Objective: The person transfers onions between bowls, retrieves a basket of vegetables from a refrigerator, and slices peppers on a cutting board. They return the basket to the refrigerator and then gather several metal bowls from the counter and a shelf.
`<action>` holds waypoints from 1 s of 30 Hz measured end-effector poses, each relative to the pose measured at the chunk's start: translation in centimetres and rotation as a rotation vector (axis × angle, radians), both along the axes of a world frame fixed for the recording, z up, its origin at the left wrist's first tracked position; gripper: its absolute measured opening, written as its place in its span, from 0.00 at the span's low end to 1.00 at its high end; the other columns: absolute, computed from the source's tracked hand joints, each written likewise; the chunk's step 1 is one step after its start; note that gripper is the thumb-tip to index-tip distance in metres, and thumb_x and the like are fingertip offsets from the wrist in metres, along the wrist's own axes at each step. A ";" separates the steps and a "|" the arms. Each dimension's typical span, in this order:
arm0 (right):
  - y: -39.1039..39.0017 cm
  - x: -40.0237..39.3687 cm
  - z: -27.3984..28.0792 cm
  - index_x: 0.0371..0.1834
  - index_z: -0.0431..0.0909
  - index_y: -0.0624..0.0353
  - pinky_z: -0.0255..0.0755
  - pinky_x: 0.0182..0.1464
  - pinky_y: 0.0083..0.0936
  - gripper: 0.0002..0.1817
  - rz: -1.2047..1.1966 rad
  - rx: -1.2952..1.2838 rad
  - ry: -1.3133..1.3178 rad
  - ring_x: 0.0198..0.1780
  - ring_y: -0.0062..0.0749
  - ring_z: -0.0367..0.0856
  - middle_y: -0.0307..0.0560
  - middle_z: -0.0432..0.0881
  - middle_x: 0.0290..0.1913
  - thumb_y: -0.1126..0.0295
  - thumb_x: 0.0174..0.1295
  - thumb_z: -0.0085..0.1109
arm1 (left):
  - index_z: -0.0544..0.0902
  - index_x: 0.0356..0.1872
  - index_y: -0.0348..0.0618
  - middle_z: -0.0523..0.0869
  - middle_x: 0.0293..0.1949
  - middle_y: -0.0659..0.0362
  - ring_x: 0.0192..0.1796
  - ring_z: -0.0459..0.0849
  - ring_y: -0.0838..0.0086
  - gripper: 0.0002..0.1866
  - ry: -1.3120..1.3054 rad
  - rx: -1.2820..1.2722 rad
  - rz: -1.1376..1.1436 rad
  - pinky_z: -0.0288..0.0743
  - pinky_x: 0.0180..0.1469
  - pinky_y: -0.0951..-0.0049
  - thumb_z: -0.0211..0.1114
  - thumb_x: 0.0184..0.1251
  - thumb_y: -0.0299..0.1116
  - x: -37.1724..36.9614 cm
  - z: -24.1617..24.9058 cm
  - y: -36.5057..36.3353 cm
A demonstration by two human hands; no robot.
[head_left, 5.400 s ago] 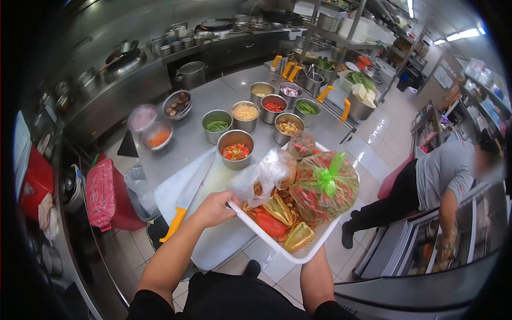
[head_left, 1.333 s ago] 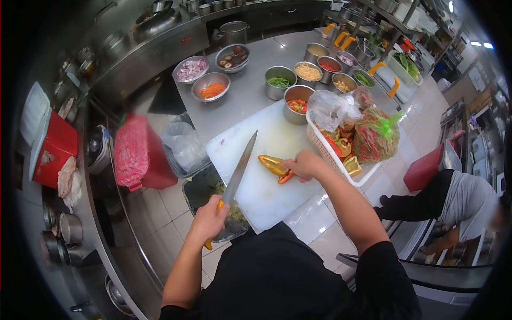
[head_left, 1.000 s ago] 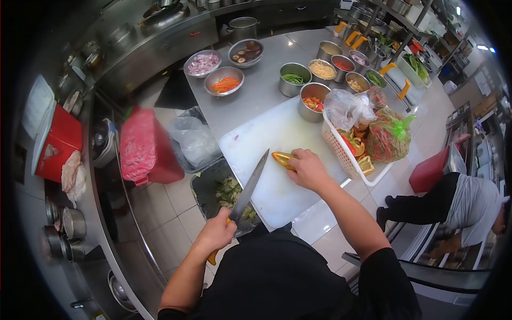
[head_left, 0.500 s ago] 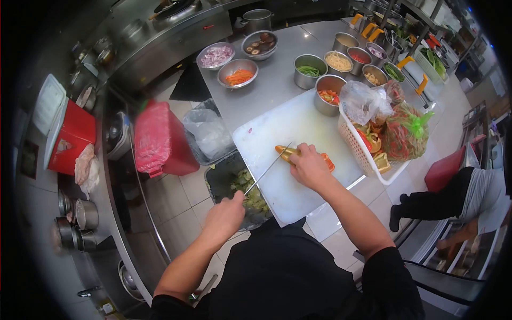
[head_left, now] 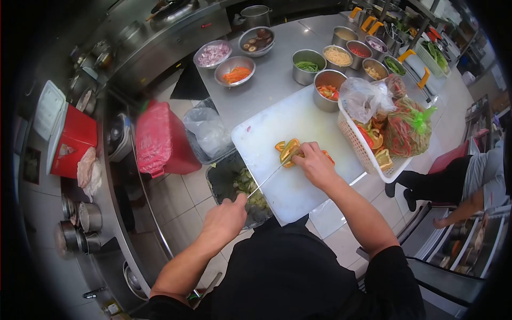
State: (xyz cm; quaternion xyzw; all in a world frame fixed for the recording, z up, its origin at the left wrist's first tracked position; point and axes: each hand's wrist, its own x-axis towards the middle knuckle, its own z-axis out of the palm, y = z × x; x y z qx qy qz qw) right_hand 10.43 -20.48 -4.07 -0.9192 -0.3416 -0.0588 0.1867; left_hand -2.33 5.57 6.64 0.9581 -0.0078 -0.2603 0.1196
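In clamped fingers, a pepper (head_left: pixel 288 148) is being held on the board (head_left: pixel 294 201) by the right hand (head_left: pixel 316 167), a knife (head_left: pixel 266 180) across its left edge by the left hand (head_left: pixel 225 220).

The left hand (head_left: pixel 224 220) gripped a knife (head_left: pixel 264 182), its blade slanting away toward a yellow pepper (head_left: pixel 289 150) that the right hand (head_left: pixel 316 164) held on a white chopping board (head_left: pixel 293 202). A smaller yellow piece (head_left: pixel 280 145) lay left of the right hand, an orange-red piece (head_left: pixel 330 157) showed just right of it, a white basket (head_left: pixel 356 146) stood farther right, and a steel pot (head_left: pixel 325 104) stood beyond that hand
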 end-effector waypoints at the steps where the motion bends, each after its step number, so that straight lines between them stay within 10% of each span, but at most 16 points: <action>1: -0.1 0.1 0.0 0.44 0.86 0.56 0.73 0.59 0.35 0.15 0.004 0.019 0.000 0.55 0.46 0.72 0.50 0.75 0.48 0.78 0.56 0.56 | 0.72 0.49 0.42 0.85 0.38 0.38 0.41 0.86 0.40 0.10 -0.006 -0.013 -0.005 0.78 0.44 0.42 0.52 0.73 0.35 0.5 -0.6 -0.3; 30: 0.6 -1.1 0.0 0.38 0.78 0.65 0.77 0.49 0.46 0.08 -0.136 0.169 0.277 0.46 0.57 0.80 0.60 0.74 0.46 0.76 0.56 0.62 | 0.72 0.48 0.38 0.87 0.38 0.36 0.44 0.85 0.38 0.11 0.102 -0.121 0.058 0.75 0.48 0.40 0.49 0.74 0.35 1.6 -3.1 -1.8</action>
